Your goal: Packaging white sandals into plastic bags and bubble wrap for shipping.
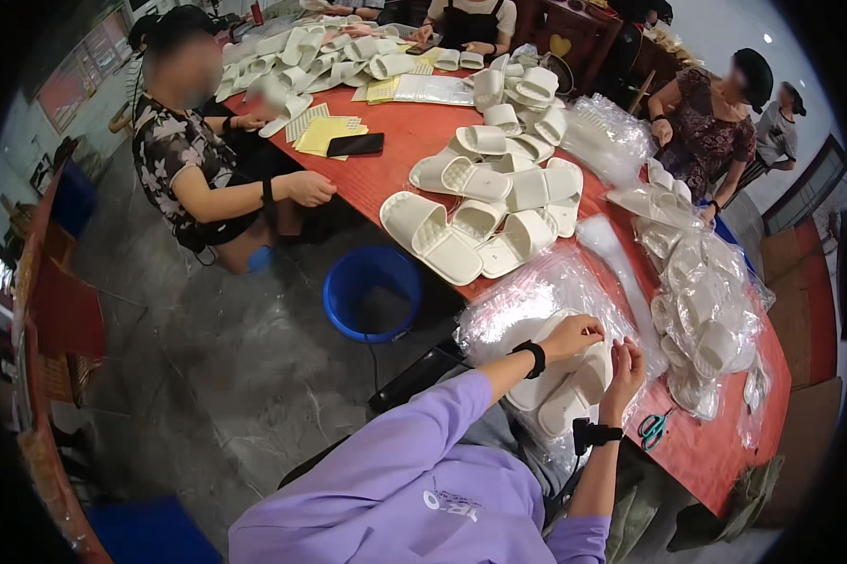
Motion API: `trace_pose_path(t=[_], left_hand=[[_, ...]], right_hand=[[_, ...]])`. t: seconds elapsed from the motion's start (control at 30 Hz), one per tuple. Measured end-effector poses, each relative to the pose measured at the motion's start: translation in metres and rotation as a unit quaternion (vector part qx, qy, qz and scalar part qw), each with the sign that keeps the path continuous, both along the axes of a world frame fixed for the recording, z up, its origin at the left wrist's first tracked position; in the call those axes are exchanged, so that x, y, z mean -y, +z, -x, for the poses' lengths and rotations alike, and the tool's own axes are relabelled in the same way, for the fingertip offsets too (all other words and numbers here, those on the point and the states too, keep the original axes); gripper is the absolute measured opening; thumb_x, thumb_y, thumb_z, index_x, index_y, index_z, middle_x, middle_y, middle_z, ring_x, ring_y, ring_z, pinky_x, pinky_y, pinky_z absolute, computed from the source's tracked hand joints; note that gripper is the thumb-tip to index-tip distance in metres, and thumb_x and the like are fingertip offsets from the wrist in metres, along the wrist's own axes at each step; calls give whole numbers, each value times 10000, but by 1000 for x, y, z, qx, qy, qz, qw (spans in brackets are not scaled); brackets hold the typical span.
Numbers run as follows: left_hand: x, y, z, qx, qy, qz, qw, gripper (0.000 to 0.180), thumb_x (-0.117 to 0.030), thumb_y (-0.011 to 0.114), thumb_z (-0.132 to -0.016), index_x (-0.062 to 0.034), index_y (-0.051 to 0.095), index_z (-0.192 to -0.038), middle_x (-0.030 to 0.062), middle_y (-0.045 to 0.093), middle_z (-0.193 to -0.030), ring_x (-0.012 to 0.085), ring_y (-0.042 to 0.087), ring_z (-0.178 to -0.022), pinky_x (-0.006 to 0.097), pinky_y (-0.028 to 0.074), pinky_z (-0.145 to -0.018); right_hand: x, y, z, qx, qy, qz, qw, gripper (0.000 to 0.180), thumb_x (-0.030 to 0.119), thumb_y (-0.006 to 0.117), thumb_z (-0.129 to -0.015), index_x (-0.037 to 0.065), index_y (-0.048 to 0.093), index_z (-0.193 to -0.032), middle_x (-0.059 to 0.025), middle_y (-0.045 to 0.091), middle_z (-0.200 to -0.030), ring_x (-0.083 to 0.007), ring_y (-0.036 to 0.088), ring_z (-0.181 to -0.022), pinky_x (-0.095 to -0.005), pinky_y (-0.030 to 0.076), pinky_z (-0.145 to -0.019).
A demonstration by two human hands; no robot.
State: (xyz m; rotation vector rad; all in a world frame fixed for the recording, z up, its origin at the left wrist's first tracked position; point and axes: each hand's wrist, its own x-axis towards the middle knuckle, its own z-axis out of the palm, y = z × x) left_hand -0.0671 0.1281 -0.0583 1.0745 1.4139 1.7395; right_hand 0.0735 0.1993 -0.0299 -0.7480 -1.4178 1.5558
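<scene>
Left hand (574, 336) and right hand (624, 367) are pinching a clear bag (527, 301) over paired white slippers (560, 381), toes pointing seven o'clock.

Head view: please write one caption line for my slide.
Left hand and right hand hold white slippers inside a clear plastic bag on red table.

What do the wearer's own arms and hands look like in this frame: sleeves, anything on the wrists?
Both arms come out of a lilac short-sleeved top with a small white print on it. The left hand has a black band at its wrist. The right hand has a bulkier black strap with a small device on its wrist. No gloves; forearms and fingers bare.
</scene>
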Motion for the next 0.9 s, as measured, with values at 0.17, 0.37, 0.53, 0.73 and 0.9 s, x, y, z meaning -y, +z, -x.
trace_pose_path(t=[0.17,0.37,0.53,0.73,0.9], left_hand=[[5,-7,5,-5,-26,-32,999,139,-120,627,-822,3,634,-888,83,634,-805,150,578,-734,300,485,-687],[3,-32,16,-83,-1,36,996,135,-120,639,-856,-4,666,-920,46,646,-883,110,598,-797,249,489,-703],[0,-20,8,-55,-16,28,998,130,-121,639,-847,-5,661,-901,38,633,-836,101,572,-730,241,462,-653],[0,-13,3,-40,-23,32,998,149,-140,646,-857,-1,662,-908,30,626,-843,91,567,-736,230,453,-662],[0,-15,2,-36,-21,23,999,156,-145,648,-857,-2,667,-917,28,624,-841,92,565,-734,233,451,-656]], right_hand=[[7,-19,1,73,-40,49,995,126,211,597,-909,108,639,-967,29,598,-758,-43,474,-598,-199,352,-501],[11,-25,7,76,-9,57,995,198,201,594,-911,71,681,-1032,12,648,-845,-48,569,-745,-183,414,-596],[7,-27,-2,-17,31,101,994,187,153,597,-910,68,627,-1073,-3,649,-893,-51,579,-775,-172,413,-627],[0,-30,-5,-9,45,108,993,124,166,605,-912,80,614,-1000,4,649,-908,-48,572,-787,-173,413,-651],[2,-29,-5,4,39,109,993,127,169,604,-912,80,618,-1002,12,645,-903,-45,575,-797,-173,420,-662]])
